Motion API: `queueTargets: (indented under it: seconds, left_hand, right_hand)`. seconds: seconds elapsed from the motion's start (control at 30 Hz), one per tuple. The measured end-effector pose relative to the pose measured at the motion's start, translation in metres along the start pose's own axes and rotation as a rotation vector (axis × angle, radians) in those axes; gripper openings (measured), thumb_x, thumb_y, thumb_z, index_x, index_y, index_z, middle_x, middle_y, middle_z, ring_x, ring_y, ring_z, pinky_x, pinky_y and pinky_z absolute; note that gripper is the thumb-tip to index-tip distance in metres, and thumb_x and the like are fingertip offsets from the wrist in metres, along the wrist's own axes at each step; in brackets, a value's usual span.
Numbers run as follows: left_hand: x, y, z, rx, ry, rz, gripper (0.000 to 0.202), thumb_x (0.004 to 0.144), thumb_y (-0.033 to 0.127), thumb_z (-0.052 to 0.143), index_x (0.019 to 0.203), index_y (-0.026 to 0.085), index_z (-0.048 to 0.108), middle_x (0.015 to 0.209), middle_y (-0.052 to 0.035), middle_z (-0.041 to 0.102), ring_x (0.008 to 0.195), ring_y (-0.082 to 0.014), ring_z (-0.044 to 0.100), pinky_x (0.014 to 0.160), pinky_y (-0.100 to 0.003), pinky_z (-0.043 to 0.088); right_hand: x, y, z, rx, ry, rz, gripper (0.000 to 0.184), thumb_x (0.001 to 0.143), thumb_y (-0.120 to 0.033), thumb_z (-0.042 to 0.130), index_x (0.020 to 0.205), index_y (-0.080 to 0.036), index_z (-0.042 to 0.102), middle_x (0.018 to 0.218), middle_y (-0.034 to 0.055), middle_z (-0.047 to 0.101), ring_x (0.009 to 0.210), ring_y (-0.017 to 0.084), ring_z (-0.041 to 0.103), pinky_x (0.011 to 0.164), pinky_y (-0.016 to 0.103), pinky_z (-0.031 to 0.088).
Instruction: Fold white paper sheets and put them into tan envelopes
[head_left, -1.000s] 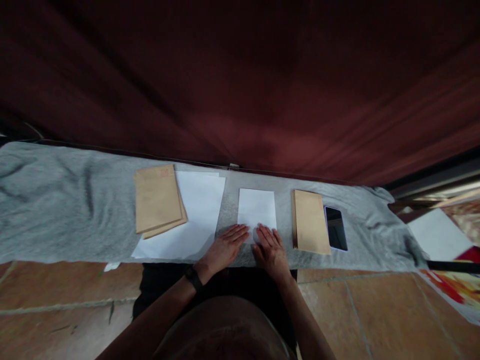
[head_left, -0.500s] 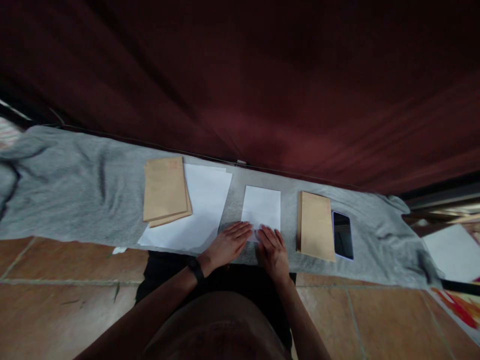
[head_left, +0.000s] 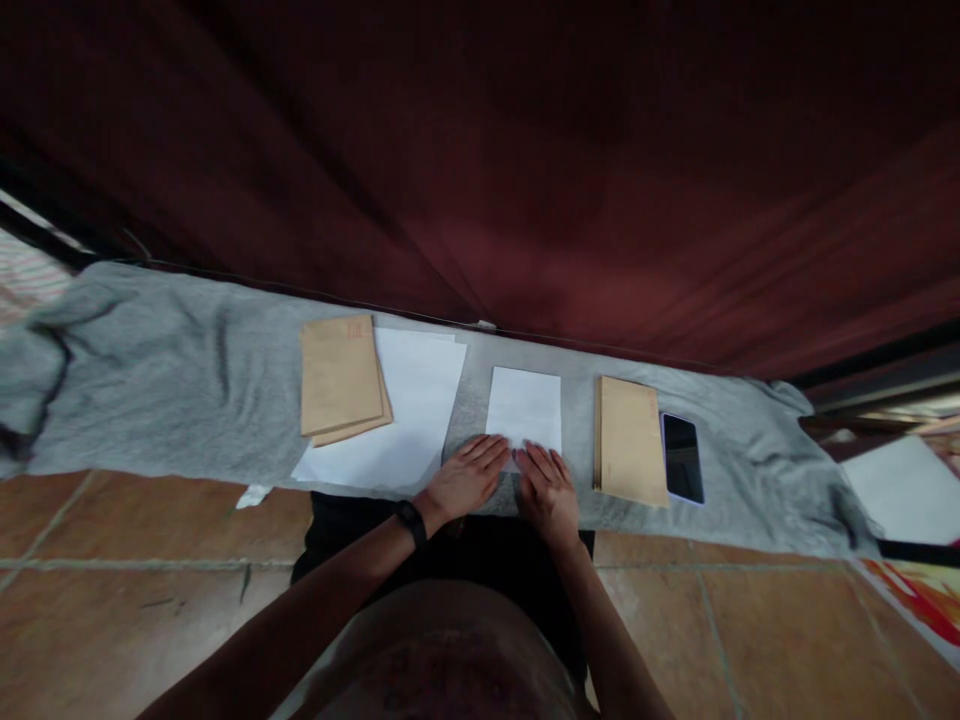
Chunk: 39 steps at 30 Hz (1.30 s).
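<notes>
A small white sheet of paper [head_left: 524, 405], seemingly folded, lies on the grey cloth in front of me. My left hand [head_left: 471, 474] rests on its near left corner, fingers stretched out flat and close together. On the near right corner lies my right hand [head_left: 548, 488], its fingers also extended and pressing down. The paper's near edge is partly hidden under both hands. To the left, larger white sheets [head_left: 420, 390] are spread on the cloth, with brown envelopes [head_left: 339, 375] on top of them. Another stack of brown envelopes [head_left: 631, 440] sits to the right of my right hand.
A phone [head_left: 683, 458] lies beside the right envelope stack. The grey cloth [head_left: 172, 380] covers a long narrow surface, backed by a dark red curtain [head_left: 480, 180]. At the far right is a white panel [head_left: 907, 490]. Tiled floor [head_left: 210, 620] shows below the near edge.
Both hands stay at the paper's near edge, where the fingers now lie flatter. The whole view has shifted slightly; the envelopes, sheets and phone keep their places on the cloth.
</notes>
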<state>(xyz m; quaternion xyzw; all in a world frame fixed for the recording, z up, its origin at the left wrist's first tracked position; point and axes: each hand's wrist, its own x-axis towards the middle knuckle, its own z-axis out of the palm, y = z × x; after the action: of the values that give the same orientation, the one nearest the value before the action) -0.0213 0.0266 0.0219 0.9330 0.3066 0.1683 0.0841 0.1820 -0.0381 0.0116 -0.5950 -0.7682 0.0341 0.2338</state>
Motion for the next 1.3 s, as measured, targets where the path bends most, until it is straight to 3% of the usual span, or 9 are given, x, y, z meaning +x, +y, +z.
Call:
queueTargets:
  seconds: [0.73, 1.1, 1.2, 1.3]
  left_hand:
    - [0.001, 0.001, 0.000, 0.101, -0.037, 0.004, 0.042, 0.096, 0.023, 0.052, 0.136, 0.014, 0.059, 0.149, -0.0093, 0.056, 0.140, -0.0229, 0.049, 0.122, -0.040, 0.033]
    - [0.001, 0.000, -0.003, 0.025, -0.012, -0.017, 0.039, 0.099, 0.026, 0.051, 0.136, 0.016, 0.059, 0.147, -0.0087, 0.057, 0.139, -0.0225, 0.049, 0.120, -0.041, 0.035]
    - [0.004, -0.002, -0.006, -0.037, 0.008, -0.040, 0.037, 0.101, 0.033, 0.049, 0.133, 0.017, 0.061, 0.143, -0.0083, 0.061, 0.135, -0.0224, 0.053, 0.116, -0.042, 0.039]
    - [0.014, -0.001, -0.009, -0.075, 0.023, -0.091, 0.033, 0.103, 0.029, 0.044, 0.127, 0.017, 0.065, 0.134, -0.0074, 0.067, 0.126, -0.0217, 0.059, 0.113, -0.042, 0.042]
  right_hand:
    - [0.001, -0.001, 0.003, 0.033, 0.051, -0.016, 0.050, 0.096, -0.015, 0.043, 0.145, -0.020, 0.052, 0.146, 0.0082, 0.058, 0.139, 0.021, 0.051, 0.122, 0.046, 0.034]
    - [0.002, 0.000, -0.001, 0.041, 0.021, -0.014, 0.048, 0.097, -0.016, 0.043, 0.144, -0.019, 0.053, 0.147, 0.0089, 0.057, 0.139, 0.021, 0.050, 0.123, 0.046, 0.033]
    - [0.002, -0.001, -0.001, 0.040, 0.021, -0.012, 0.047, 0.098, -0.016, 0.044, 0.145, -0.020, 0.053, 0.147, 0.0081, 0.057, 0.139, 0.021, 0.050, 0.122, 0.045, 0.033]
    - [0.003, -0.002, -0.002, 0.035, 0.017, -0.008, 0.047, 0.098, -0.016, 0.044, 0.144, -0.020, 0.053, 0.148, 0.0076, 0.057, 0.140, 0.021, 0.050, 0.122, 0.045, 0.033]
